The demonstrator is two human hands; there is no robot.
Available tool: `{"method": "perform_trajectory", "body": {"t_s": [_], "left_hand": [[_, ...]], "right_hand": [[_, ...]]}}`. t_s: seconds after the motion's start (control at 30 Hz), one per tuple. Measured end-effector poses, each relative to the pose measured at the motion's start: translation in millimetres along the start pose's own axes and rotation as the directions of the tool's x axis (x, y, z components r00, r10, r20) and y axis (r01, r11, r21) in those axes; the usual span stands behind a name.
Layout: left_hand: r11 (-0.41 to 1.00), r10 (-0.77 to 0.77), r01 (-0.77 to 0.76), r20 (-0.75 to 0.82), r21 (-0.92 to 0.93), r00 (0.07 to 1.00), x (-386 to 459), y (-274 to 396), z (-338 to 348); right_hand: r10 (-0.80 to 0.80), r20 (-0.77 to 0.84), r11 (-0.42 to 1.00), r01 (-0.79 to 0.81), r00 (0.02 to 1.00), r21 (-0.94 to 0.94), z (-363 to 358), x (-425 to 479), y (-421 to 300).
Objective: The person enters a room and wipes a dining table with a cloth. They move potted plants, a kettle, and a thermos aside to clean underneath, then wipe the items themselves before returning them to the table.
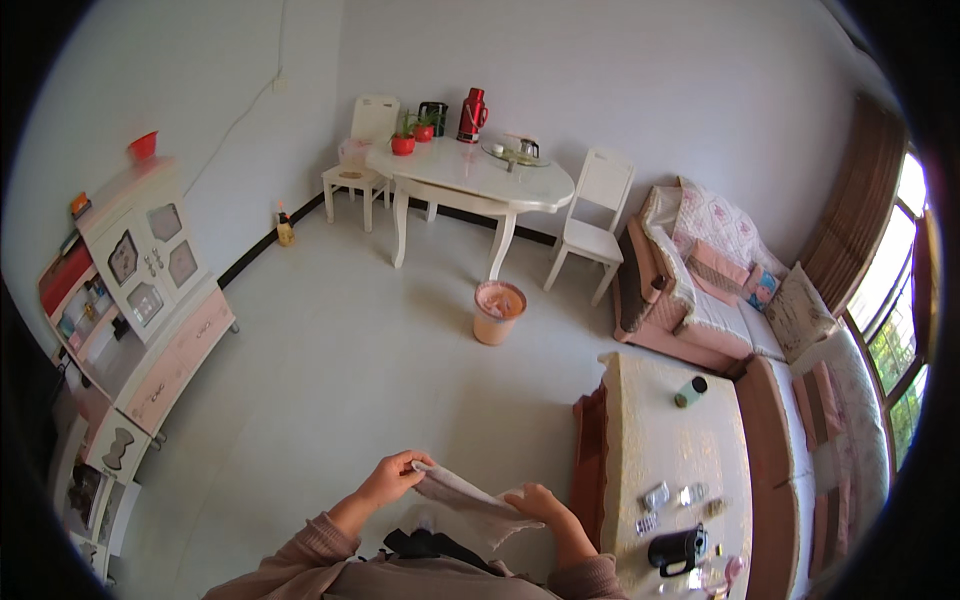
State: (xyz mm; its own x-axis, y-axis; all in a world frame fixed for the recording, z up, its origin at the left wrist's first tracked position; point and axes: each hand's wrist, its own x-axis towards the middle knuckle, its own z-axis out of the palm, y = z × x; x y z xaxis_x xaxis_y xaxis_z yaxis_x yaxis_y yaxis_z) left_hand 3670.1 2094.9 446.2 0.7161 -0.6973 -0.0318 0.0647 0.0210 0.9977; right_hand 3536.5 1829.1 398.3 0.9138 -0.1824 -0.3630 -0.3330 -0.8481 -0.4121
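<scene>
A light grey-white cloth (469,496) is stretched between my two hands in front of my body, above the tiled floor. My left hand (391,477) pinches its upper left corner between thumb and fingers. My right hand (537,502) grips the cloth near its other end, and a frayed edge hangs below the fingers. Part of the cloth behind the right hand is hidden. Both sleeves are pushed up along the forearms.
A lined waste bin (498,315) stands on the floor ahead. To the right, a cloth-covered coffee table (667,427) holds a black kettle (676,550), a green cup (691,392) and small items. A pink sofa (769,420) lies beyond it. A pink-white cabinet (161,337) lines the left; a white dining table (472,176) stands behind.
</scene>
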Motion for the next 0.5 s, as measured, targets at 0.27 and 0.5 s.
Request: {"method": "perform_trajectory", "body": {"t_s": [0.27, 0.5], "left_hand": [[0.917, -0.061, 0.045, 0.026, 0.397, 0.998, 146, 27, -79], [0.834, -0.069, 0.041, 0.030, 0.550, 0.997, 281, 28, -144]], "right_hand": [[0.292, 0.072, 0.955, -0.285, 0.954, -0.085, -116, 159, -39], [0.195, -0.006, 0.980, -0.195, 0.981, 0.028, -175, 295, -48]]}}
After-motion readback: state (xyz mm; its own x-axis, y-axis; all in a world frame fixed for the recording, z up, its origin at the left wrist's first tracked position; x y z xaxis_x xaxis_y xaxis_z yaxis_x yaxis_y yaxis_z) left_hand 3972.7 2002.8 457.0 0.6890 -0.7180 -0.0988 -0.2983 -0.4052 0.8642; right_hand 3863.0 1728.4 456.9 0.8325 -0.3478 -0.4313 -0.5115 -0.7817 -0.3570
